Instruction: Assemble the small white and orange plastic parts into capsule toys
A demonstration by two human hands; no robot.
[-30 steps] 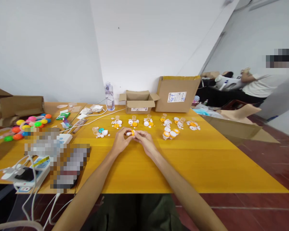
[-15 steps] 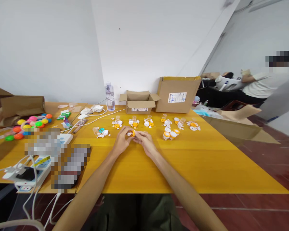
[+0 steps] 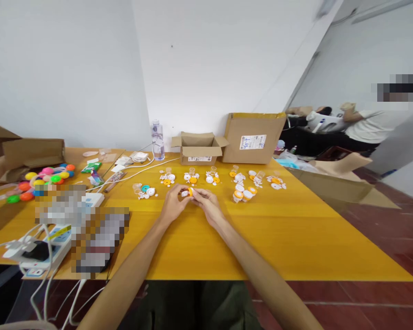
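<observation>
Between my two hands is a small clear container with an orange cap [image 3: 190, 192], white bits showing inside it. The thumb and fingers of my left hand [image 3: 173, 204] curl round its clear end. My right hand [image 3: 208, 204] grips the cap side with closed fingertips, which hide part of it. To the right stand several similar capped containers [image 3: 244, 194] in a tight cluster. Behind my hands lie small piles of white and orange parts [image 3: 192, 178] with clear cups. Another pile, with a teal ring [image 3: 145, 188], lies to the left.
Along the wall stand a water bottle [image 3: 157, 141], an open carton [image 3: 200, 153] and a large cardboard box [image 3: 253, 138]. At left are colourful balls [image 3: 48, 176], a power strip [image 3: 60, 231] and cables. A person sits at far right; another person's arm shows at the left edge.
The container has turned slightly in my fingers, so its orange cap and white contents show more plainly. Both hands keep their hold in nearly the same place. The view has tilted slightly.
</observation>
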